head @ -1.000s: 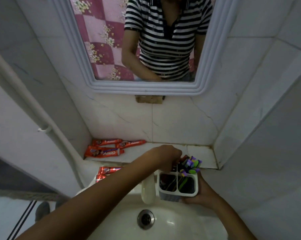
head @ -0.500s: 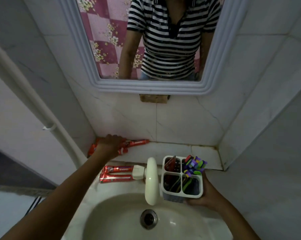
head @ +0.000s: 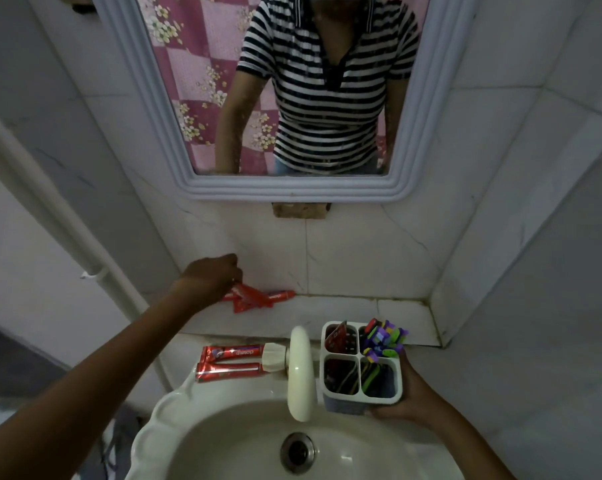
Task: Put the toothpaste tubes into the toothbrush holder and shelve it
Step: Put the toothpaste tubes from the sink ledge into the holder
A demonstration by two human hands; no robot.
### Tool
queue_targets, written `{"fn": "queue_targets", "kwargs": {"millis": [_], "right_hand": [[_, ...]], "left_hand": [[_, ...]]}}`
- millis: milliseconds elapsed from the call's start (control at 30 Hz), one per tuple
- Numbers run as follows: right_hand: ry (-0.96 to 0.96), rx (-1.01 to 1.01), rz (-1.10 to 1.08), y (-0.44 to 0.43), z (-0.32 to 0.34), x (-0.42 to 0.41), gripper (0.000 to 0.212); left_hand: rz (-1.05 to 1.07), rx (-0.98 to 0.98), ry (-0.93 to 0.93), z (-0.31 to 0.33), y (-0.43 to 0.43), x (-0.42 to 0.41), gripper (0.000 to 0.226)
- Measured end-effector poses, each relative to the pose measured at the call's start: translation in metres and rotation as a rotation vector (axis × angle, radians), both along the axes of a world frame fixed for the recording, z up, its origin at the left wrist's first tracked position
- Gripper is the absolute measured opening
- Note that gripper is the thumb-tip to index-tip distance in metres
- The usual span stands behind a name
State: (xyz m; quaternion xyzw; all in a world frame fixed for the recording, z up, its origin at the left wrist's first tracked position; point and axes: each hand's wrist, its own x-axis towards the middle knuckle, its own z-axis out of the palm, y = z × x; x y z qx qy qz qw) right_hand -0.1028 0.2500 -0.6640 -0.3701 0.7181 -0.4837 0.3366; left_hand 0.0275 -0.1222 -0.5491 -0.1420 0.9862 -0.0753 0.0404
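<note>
My right hand [head: 408,398] grips a white four-compartment toothbrush holder [head: 360,398] over the sink's right rim. One red toothpaste tube [head: 337,336] stands in its back-left compartment, and colourful toothbrushes [head: 384,337] fill the back-right one. My left hand [head: 211,278] is closed on a red toothpaste tube [head: 249,297] at the left end of the tiled shelf [head: 344,315], lifting one end; another tube [head: 280,294] lies behind it. Two more red tubes [head: 230,362] lie on the sink rim left of the tap.
A cream tap [head: 299,372] rises between the rim tubes and the holder. The white sink [head: 244,441] with its drain [head: 297,452] lies below. A framed mirror [head: 292,192] hangs above the shelf, and a white pipe [head: 67,237] runs down the left wall.
My left hand left the holder, reached left to the shelf and closed on a tube there. One tube now stands in the holder. The view has tilted upward.
</note>
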Motion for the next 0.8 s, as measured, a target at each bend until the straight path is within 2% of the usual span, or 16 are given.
{"fn": "queue_targets", "kwargs": {"millis": [100, 200, 300, 433, 567, 667, 733, 800], "right_hand": [[0.018, 0.025, 0.008, 0.001, -0.001, -0.001, 0.108], [0.009, 0.04, 0.012, 0.0, 0.003, 0.0, 0.114], [-0.024, 0.029, 0.039, 0.0, 0.006, 0.0, 0.121], [-0.062, 0.02, 0.044, 0.001, 0.005, -0.001, 0.135], [-0.072, 0.014, 0.025, 0.001, 0.008, 0.0, 0.14], [-0.062, 0.025, 0.007, -0.002, 0.009, 0.0, 0.133], [-0.065, 0.027, -0.009, -0.002, 0.002, -0.002, 0.123], [-0.057, 0.025, -0.018, 0.0, -0.007, -0.005, 0.119]], "left_hand": [[-0.146, 0.068, 0.319, 0.042, 0.026, -0.004, 0.012], [-0.257, 0.031, 0.39, 0.084, 0.069, -0.009, 0.013], [-0.392, -0.001, 0.294, 0.103, 0.114, -0.016, 0.015], [-0.505, -0.147, 0.008, 0.087, 0.162, -0.024, 0.02], [-0.686, -0.354, -0.192, 0.063, 0.195, -0.023, 0.009], [-0.827, -0.426, -0.251, 0.041, 0.204, -0.02, 0.013], [-0.832, -0.3, -0.208, 0.036, 0.201, -0.023, 0.015], [-0.723, -0.032, -0.115, 0.043, 0.181, -0.029, 0.026]]}}
